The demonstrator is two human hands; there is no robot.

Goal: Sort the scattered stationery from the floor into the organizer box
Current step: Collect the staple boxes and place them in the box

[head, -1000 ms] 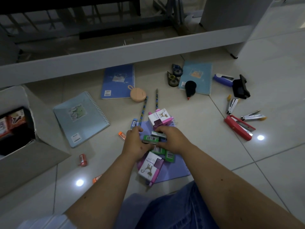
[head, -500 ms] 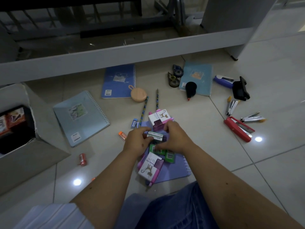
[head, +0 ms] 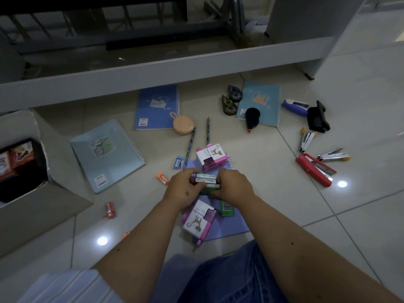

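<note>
Green-and-white staple boxes (head: 206,179) are pinched in a small stack between the left hand (head: 183,189) and right hand (head: 232,187), fingers of both curled round the ends, just above the purple notebook (head: 229,226) near the floor's near edge. The gathering step looks to be in hand. The next move would call for carrying the stack well to the left, where the organizer box (head: 39,206) stands open, while one green box (head: 226,207) waits on the notebook.
</note>
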